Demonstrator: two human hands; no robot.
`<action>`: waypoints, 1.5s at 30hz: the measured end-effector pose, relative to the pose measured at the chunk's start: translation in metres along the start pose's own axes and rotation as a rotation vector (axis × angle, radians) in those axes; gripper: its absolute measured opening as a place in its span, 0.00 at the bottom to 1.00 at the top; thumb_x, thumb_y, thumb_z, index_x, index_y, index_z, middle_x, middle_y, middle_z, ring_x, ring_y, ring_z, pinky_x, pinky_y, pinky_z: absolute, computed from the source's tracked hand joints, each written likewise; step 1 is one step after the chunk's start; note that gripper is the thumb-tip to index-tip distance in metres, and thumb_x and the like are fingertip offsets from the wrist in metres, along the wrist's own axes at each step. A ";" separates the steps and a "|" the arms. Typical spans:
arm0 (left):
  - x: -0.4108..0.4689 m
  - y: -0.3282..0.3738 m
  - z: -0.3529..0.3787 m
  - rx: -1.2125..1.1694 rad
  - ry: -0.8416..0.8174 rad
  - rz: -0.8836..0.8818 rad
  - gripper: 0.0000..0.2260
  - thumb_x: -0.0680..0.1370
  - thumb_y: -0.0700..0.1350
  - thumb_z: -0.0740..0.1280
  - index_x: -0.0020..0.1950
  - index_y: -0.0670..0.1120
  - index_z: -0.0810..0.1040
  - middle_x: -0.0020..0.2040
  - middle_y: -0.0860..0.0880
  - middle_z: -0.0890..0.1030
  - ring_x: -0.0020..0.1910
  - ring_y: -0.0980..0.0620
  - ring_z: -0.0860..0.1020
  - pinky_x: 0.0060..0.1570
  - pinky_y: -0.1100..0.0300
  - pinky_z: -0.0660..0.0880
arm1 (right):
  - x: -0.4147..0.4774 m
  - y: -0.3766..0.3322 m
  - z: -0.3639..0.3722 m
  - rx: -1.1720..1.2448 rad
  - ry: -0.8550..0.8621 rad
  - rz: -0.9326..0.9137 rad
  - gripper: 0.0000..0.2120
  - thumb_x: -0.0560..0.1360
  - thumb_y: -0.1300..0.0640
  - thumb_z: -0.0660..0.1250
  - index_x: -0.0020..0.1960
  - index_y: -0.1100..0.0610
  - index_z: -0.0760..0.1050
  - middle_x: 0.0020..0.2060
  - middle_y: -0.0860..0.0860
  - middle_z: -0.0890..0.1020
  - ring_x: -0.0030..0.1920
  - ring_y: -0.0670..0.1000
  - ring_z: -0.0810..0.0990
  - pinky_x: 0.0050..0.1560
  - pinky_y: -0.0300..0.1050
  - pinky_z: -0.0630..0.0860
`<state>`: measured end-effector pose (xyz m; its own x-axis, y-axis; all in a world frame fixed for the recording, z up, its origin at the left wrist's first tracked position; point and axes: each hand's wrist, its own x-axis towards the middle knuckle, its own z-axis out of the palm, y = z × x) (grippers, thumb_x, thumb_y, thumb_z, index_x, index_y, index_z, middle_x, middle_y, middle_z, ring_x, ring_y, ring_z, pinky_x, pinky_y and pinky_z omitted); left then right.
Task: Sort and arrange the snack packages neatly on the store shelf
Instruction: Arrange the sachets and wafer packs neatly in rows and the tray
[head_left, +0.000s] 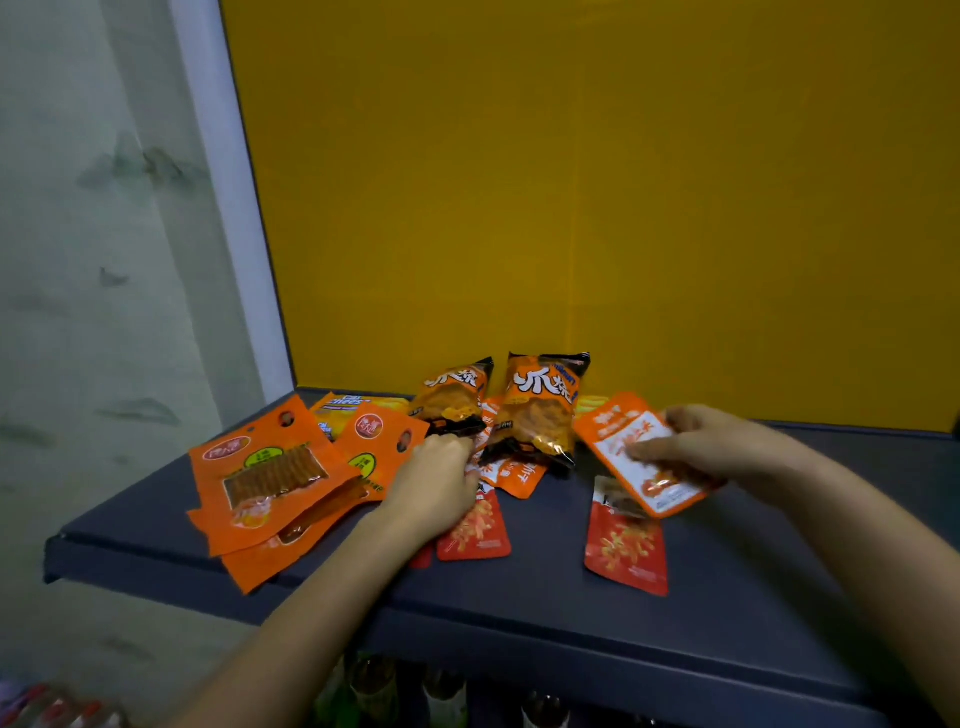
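snack pouch (631, 475) in right hand (711, 447); packages (540, 410) on shelf (519, 597)

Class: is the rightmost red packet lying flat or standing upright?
Lying flat: the red packet rests face up on the dark shelf, its top edge under the orange-and-white packet the right hand holds.

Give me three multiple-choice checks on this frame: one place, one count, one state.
1. Where on the shelf do the flat orange packs lie? A. left end B. right end C. centre front
2. How many puffy orange-and-black bags stand at the back? A. one B. two C. four
3. What is the right hand doing? A. hanging empty B. gripping a bottle C. holding an orange-and-white packet
Key: 1 A, they overlap near the left edge; 2 B, two stand side by side before the yellow panel; 3 C, its fingers grip the packet.
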<state>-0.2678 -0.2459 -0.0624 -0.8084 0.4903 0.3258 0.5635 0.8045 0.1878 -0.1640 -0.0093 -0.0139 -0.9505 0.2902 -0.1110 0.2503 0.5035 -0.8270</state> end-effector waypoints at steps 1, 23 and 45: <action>0.002 -0.003 0.001 0.007 0.003 0.009 0.13 0.79 0.45 0.60 0.60 0.41 0.75 0.60 0.43 0.77 0.61 0.45 0.72 0.58 0.52 0.71 | -0.007 -0.006 0.012 0.009 -0.057 -0.011 0.06 0.75 0.63 0.67 0.39 0.57 0.74 0.26 0.48 0.81 0.22 0.41 0.78 0.23 0.31 0.72; 0.011 -0.023 0.003 -0.055 -0.074 0.033 0.15 0.80 0.49 0.58 0.62 0.45 0.75 0.59 0.42 0.79 0.58 0.42 0.75 0.53 0.52 0.73 | 0.008 -0.049 0.094 -0.036 0.009 0.047 0.13 0.77 0.57 0.65 0.60 0.57 0.70 0.57 0.55 0.80 0.47 0.51 0.80 0.37 0.36 0.76; 0.009 -0.019 -0.010 -0.323 0.053 0.073 0.14 0.79 0.46 0.62 0.62 0.43 0.77 0.59 0.46 0.80 0.57 0.50 0.78 0.52 0.63 0.70 | 0.016 -0.035 0.033 0.066 0.007 0.045 0.09 0.71 0.58 0.72 0.46 0.55 0.73 0.41 0.55 0.83 0.38 0.52 0.82 0.44 0.50 0.80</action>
<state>-0.2845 -0.2602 -0.0536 -0.7588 0.5175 0.3955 0.6512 0.6160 0.4433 -0.1943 -0.0490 -0.0054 -0.9372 0.3173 -0.1448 0.2795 0.4350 -0.8559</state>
